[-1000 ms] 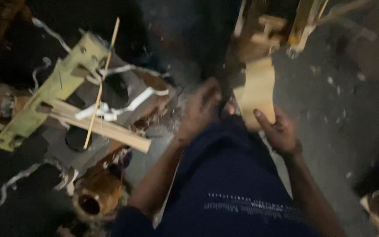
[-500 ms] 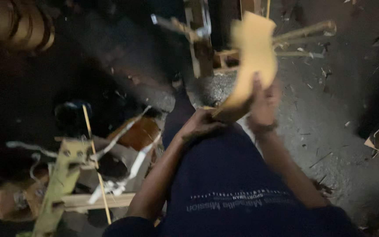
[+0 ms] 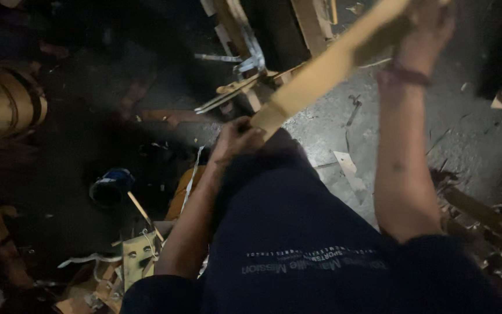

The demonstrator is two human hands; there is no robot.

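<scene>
I hold a long pale wooden board [image 3: 326,70] slanting from the middle of the view up to the top right. My left hand [image 3: 236,139] grips its lower end just above my dark blue lap. My right hand [image 3: 428,26], with a dark band on the wrist, grips the upper end near the top edge. The board's top end runs out of view.
Wooden frame pieces and slats [image 3: 251,64] stand on the grey floor ahead. A striped rounded object [image 3: 7,110] sits at the left. A dark blue can [image 3: 111,186], wood scraps and white strips [image 3: 129,261] lie lower left. More scrap wood [image 3: 483,221] lies at the right.
The board has gone from a short upright piece in front of me to a raised slant. My right hand climbed to the top right; my left hand now grips its lower end.
</scene>
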